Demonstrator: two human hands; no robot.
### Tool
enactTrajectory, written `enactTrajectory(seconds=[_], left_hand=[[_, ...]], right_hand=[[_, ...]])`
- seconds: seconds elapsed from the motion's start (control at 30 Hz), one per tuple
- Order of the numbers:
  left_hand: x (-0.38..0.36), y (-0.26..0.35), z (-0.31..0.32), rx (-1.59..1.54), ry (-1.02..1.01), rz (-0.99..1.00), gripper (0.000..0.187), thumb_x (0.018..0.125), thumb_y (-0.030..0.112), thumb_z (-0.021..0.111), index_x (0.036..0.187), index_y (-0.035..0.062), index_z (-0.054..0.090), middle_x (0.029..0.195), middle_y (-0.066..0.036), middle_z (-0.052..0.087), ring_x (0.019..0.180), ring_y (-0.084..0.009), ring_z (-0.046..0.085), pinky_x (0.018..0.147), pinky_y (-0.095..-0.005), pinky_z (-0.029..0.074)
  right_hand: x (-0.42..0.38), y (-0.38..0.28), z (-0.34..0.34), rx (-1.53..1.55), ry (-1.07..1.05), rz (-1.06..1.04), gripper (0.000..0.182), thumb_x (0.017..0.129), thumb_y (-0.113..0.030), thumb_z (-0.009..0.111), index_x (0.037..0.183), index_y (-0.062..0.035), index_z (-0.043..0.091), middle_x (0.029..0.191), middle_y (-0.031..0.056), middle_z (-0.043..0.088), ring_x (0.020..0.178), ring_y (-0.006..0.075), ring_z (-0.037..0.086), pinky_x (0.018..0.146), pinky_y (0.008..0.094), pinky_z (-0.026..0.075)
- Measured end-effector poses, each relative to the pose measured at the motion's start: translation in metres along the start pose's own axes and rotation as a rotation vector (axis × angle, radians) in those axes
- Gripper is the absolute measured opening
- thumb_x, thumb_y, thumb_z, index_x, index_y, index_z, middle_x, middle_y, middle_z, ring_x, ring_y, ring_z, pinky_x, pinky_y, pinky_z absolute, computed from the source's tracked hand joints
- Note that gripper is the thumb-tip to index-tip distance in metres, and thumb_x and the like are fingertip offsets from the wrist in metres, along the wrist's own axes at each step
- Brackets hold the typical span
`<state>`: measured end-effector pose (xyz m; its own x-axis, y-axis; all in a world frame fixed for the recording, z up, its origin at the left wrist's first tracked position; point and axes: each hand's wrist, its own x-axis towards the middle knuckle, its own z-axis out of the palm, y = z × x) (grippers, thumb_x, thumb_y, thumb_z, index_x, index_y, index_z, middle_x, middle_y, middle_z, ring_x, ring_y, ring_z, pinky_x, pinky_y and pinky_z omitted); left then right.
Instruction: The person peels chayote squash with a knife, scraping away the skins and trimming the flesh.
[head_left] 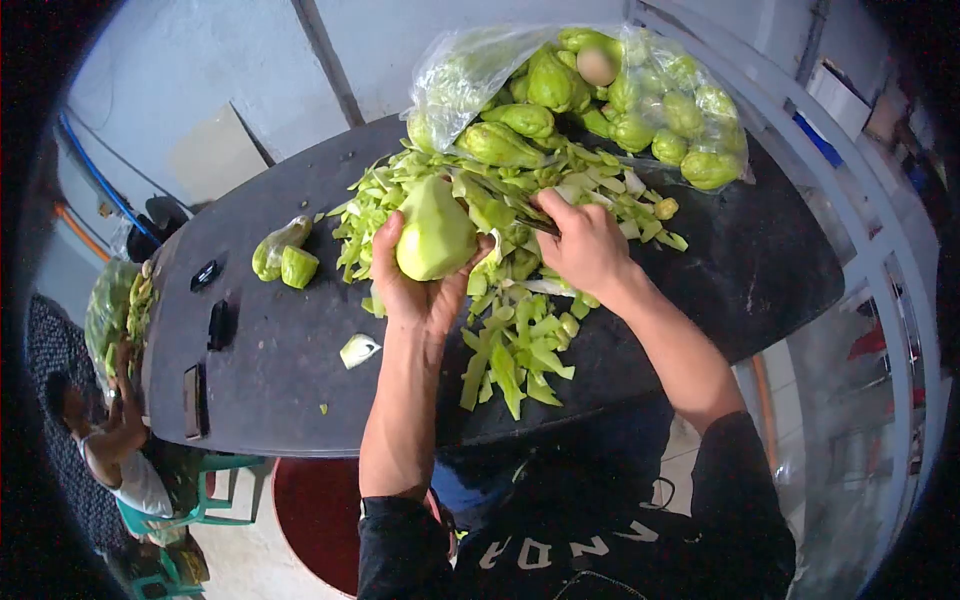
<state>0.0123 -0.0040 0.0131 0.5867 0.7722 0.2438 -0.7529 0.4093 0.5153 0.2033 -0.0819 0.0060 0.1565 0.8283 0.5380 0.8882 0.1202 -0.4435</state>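
In my left hand (425,290), raised over the table, is a pale green peeled chayote (436,232), its narrow end up and the fingers cupped round its base. My right hand (585,245) grips a dark-handled knife (520,208), which points left towards the chayote. Under both hands lies a broad heap of green peelings (515,350). Beyond them a clear plastic bag (690,110) lies open, full of whole unpeeled chayotes (505,145).
The dark table (290,370) also carries cut chayote pieces (298,266), a white-green scrap (359,350) and a phone-like dark object (195,400). A red tub (315,520) stands below the front edge. Another person (115,450) sits at the left by bagged greens. Metal railing (880,240) runs along the right.
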Motion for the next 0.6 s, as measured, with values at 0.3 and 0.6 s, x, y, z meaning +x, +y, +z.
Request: enactTrajectory(seconds=[0.3, 0.6], left_hand=[[0.012, -0.002, -0.006, -0.16, 0.41, 0.128, 0.05, 0.094, 0.049, 0.055, 0.122, 0.0071, 0.056, 0.12, -0.012, 0.06, 0.111, -0.0293, 0.057, 0.103, -0.0489, 0.043], [0.003, -0.008, 0.004, -0.079, 0.298, 0.041, 0.056, 0.093, 0.053, 0.053, 0.126, 0.0069, 0.054, 0.122, -0.013, 0.061, 0.111, -0.029, 0.059, 0.102, -0.0453, 0.045]], right_hand=[[-0.003, -0.005, 0.005, -0.054, 0.17, -0.289, 0.039, 0.07, -0.008, 0.072, 0.105, -0.008, 0.054, 0.079, 0.0143, 0.068, 0.071, 0.0354, 0.068, 0.059, 0.0439, 0.054], [-0.011, -0.019, 0.009, -0.06, 0.208, -0.51, 0.047, 0.061, -0.005, 0.075, 0.106, -0.0003, 0.059, 0.075, 0.0122, 0.067, 0.065, 0.0285, 0.068, 0.055, 0.0399, 0.054]])
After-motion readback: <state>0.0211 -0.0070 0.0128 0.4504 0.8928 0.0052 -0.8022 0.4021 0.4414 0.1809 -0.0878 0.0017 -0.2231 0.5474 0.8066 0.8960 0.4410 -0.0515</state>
